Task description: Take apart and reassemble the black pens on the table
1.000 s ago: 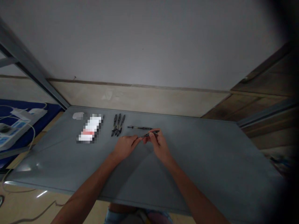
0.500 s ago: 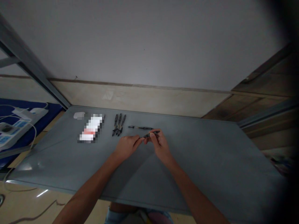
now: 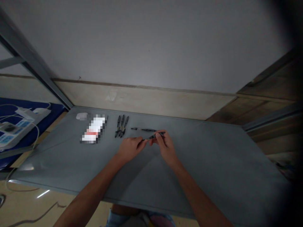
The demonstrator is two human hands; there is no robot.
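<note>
Pinching the left end of a black pen [image 3: 152, 136], the left hand [image 3: 129, 148] has drawn slightly farther from the right hand [image 3: 167, 148], which grasps the other end above the desk [image 3: 213, 164]. A pale stretch now shows between them, perhaps parts separating, though it is too small to be sure. Another pen [image 3: 142, 129] lies just beyond.
</note>
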